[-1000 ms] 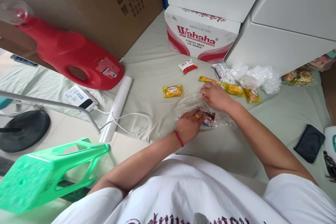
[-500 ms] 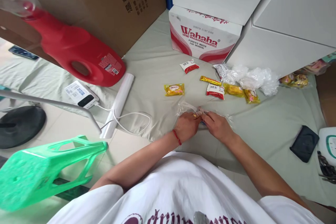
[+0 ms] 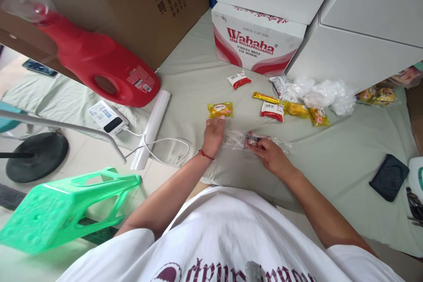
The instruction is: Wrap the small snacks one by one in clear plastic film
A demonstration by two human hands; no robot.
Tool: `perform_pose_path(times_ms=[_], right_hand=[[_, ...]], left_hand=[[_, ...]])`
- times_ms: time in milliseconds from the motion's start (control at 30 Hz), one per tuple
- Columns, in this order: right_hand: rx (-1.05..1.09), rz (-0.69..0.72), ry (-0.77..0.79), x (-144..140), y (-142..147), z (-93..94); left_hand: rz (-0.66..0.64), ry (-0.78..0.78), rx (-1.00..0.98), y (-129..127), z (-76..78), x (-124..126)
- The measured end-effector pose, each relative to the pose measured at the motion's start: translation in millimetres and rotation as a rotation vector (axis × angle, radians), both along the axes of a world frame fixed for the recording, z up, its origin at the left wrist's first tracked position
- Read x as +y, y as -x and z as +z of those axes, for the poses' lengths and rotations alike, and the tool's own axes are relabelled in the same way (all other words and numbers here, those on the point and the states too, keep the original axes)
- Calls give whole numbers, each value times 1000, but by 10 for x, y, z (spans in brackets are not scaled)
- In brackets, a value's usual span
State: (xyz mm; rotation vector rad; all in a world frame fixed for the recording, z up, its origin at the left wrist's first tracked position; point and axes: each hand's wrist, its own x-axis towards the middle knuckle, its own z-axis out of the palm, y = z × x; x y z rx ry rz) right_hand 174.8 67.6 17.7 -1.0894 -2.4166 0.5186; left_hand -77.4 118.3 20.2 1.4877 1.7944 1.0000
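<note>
My left hand point(image 3: 214, 135), with a ring and a red string bracelet, has its fingers bent together at the near edge of a yellow snack packet point(image 3: 220, 109), which lies flat on the cloth. My right hand point(image 3: 269, 152) pinches a crumpled clear plastic bag point(image 3: 234, 140). Something dark and reddish shows in the bag by the fingertips; its kind I cannot make out. Beyond my right hand lie a red-and-white packet point(image 3: 272, 111), a thin gold stick packet point(image 3: 265, 98) and more yellow packets point(image 3: 295, 111). Another red-and-white packet point(image 3: 239, 80) lies farther back.
A Wahaha water carton point(image 3: 254, 44) stands at the back against white cabinets point(image 3: 366, 53). Crumpled clear plastic point(image 3: 325, 94) lies on the right, a black pouch point(image 3: 389, 177) nearer. Leftward are a red jug point(image 3: 109, 70), a white cabled device point(image 3: 107, 116) and a green stool point(image 3: 66, 211).
My left hand has let go of the clear bag and moved left and away from me to the yellow packet. My right hand stays at the bag, which now lies flatter.
</note>
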Motion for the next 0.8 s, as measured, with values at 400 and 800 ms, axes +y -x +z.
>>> perform_pose_path(times_ms=[400,800], right_hand=[[216,51,100,-29,-57,101],[170,9,99,-193,-123,135]], left_hand=[[-280,328,-130,-26,388,-247],[-374,146,65,-744,285,-212]])
